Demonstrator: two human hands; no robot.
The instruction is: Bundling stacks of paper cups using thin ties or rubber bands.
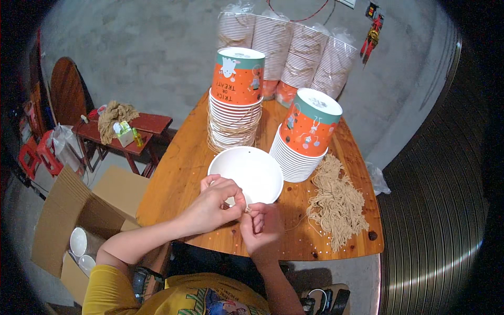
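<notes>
A paper bucket (257, 170) lies with its white inside facing me at the table's near edge. My left hand (223, 198) is at the bucket's near rim, its thumb and forefinger pinched together. Close beside it, my right hand (257, 226) is closed too, its fingers slightly blurred. A short bit of tan cord shows between the two sets of fingertips; its ends are hidden. To the right of my hands lies a loose heap of tan cords (338, 207).
Behind the bucket stand two upside-down stacks of orange and green paper buckets, the left stack (236, 105) draped with cords, the right stack (307, 134) without. Bagged stacks (270, 47) line the wall. An open carton (68, 210) holding white buckets is at left, before a red bench (149, 122).
</notes>
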